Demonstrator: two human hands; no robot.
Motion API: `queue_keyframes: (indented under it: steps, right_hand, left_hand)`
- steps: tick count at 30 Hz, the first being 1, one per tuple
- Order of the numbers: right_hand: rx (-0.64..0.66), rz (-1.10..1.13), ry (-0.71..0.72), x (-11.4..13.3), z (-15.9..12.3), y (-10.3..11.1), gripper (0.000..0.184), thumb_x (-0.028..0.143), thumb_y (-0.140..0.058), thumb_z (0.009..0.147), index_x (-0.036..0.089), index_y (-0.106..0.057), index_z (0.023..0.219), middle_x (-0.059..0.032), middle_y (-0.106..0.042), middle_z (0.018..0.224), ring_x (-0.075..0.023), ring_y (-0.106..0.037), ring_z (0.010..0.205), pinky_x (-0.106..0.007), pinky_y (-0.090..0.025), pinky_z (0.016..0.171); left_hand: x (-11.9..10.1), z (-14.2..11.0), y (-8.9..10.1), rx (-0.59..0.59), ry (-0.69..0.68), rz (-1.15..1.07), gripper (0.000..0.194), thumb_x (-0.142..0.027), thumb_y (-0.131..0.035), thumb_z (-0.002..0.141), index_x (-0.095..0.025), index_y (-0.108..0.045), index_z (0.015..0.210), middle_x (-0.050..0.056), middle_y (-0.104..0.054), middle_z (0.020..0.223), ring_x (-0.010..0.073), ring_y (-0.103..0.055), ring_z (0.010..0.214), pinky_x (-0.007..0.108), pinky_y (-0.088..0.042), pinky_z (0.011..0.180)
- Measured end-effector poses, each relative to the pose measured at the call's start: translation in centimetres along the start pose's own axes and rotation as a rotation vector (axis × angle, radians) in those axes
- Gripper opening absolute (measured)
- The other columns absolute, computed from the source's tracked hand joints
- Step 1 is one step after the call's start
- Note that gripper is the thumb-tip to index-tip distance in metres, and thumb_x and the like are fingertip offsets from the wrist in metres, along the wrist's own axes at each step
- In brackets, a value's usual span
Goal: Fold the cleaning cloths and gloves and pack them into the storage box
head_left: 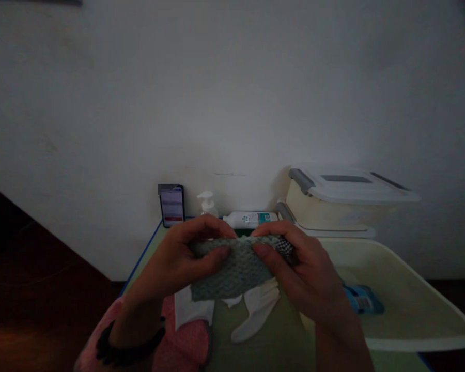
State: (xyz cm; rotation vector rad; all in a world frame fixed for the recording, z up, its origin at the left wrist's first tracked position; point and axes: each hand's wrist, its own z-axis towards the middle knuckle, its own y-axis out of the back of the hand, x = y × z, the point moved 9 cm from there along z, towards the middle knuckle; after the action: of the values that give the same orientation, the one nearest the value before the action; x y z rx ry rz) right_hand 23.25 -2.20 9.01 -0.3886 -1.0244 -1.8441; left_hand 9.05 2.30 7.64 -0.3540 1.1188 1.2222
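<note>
A grey-green cloth [232, 274] with a knitted-looking texture hangs between my two hands above the table. My left hand [196, 256] pinches its upper left edge, thumb in front and fingers behind. On the other side my right hand [294, 258] grips the upper right edge the same way. A black-and-white checked patch [284, 246] shows by the right fingers; I cannot tell whether it belongs to the cloth. Below lie a white glove-like piece [256, 312], a white cloth [194, 310] and a pink cloth [189, 343], partly covered by the hands and the held cloth.
A phone [172, 206] leans on the wall. Beside it stand a pump bottle [208, 204] and a lying white bottle [250, 219]. At right are a lidded box [333, 212] and a cream basin [406, 284] holding a blue packet [364, 299]. The green table [279, 343] has blue edges.
</note>
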Motion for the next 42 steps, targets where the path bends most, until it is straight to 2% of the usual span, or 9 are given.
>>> queue_keyframes:
  steps: [7,14,17,22,26,28,32,39,42]
  right_hand:
    - [-0.171,0.065,-0.146,-1.4,-0.5,2.2,0.008,0.025,-0.059,0.086,0.028,-0.059,0.093,0.0055,-0.063,0.080,-0.0088,-0.058,0.068,-0.017,-0.045,0.056]
    - [0.137,0.050,-0.277,-2.8,0.0,-1.2,0.025,0.031,-0.070,0.076,0.023,-0.064,0.099,0.0005,-0.068,0.085,-0.0148,-0.063,0.072,-0.026,-0.049,0.063]
    - [0.098,0.021,-0.307,-3.2,0.0,-0.9,0.017,0.032,-0.064,0.082,0.022,-0.067,0.095,0.0018,-0.067,0.074,-0.0134,-0.061,0.063,-0.026,-0.048,0.058]
    - [0.060,-0.013,-0.288,-3.2,0.0,-0.3,0.020,0.032,-0.066,0.079,0.022,-0.065,0.096,0.0005,-0.068,0.082,-0.0148,-0.063,0.070,-0.027,-0.049,0.063]
    - [0.206,0.005,-0.276,-3.4,-0.5,-1.5,0.053,0.033,-0.076,0.068,0.027,-0.054,0.116,-0.0033,-0.065,0.107,-0.0204,-0.064,0.091,-0.032,-0.052,0.073]
    - [0.228,0.097,-0.339,-3.8,-0.9,-1.9,0.063,0.031,-0.075,0.070,0.029,-0.045,0.126,-0.0035,-0.066,0.103,-0.0202,-0.067,0.085,-0.033,-0.054,0.070]
    - [0.205,0.420,-0.464,-3.8,-1.4,-2.6,0.058,0.029,-0.057,0.087,0.028,-0.027,0.137,0.0066,-0.062,0.056,-0.0145,-0.065,0.049,-0.025,-0.051,0.049]
    - [-0.071,0.456,-0.361,-3.6,-0.6,-0.5,0.025,0.033,-0.051,0.091,0.030,-0.053,0.115,0.0056,-0.059,0.066,-0.0048,-0.050,0.033,-0.016,-0.037,0.030]
    - [-0.093,0.427,-0.381,-4.1,-0.6,-0.3,0.017,0.035,-0.051,0.091,0.027,-0.058,0.103,0.0069,-0.056,0.057,-0.0044,-0.044,0.030,-0.015,-0.033,0.028]
  left_hand:
    - [2.4,-0.5,-1.1,0.127,0.271,-0.249,0.035,-0.020,-0.073,0.068,-0.019,-0.056,0.098,-0.003,-0.059,0.072,0.0107,-0.058,0.060,0.018,-0.050,0.052]
    - [3.6,0.1,-0.1,0.065,0.286,-0.071,0.018,-0.025,-0.071,0.071,-0.017,-0.063,0.085,-0.004,-0.059,0.064,0.0092,-0.054,0.054,0.017,-0.045,0.048]
    - [3.8,0.3,0.1,0.051,0.281,-0.040,0.020,-0.027,-0.071,0.072,-0.017,-0.062,0.085,-0.004,-0.058,0.064,0.0097,-0.054,0.054,0.017,-0.044,0.047]
    - [3.7,0.4,-0.5,0.083,0.268,-0.072,0.038,-0.023,-0.080,0.061,-0.018,-0.054,0.089,-0.006,-0.055,0.065,0.0085,-0.052,0.054,0.016,-0.045,0.047]
    - [3.8,0.5,0.1,0.034,0.253,-0.036,0.034,-0.023,-0.078,0.064,-0.017,-0.053,0.086,-0.006,-0.052,0.065,0.0072,-0.052,0.054,0.014,-0.046,0.047]
    - [4.2,0.5,0.6,-0.033,0.284,-0.082,0.033,-0.024,-0.077,0.067,-0.017,-0.051,0.086,-0.006,-0.052,0.065,0.0073,-0.054,0.053,0.015,-0.048,0.046]
    - [4.5,0.4,0.6,-0.109,0.349,-0.251,0.038,-0.031,-0.072,0.074,-0.021,-0.047,0.101,-0.006,-0.054,0.070,0.0081,-0.056,0.043,0.017,-0.050,0.036]
    - [1.9,0.0,-0.2,0.044,0.102,-0.397,0.076,-0.036,-0.069,0.080,-0.034,-0.018,0.136,-0.002,-0.064,0.077,0.0146,-0.068,0.062,0.022,-0.059,0.057]
    - [0.6,-0.4,-0.6,0.154,0.003,-0.394,0.063,-0.031,-0.072,0.077,-0.035,-0.038,0.131,0.002,-0.069,0.087,0.0166,-0.070,0.075,0.022,-0.058,0.065]
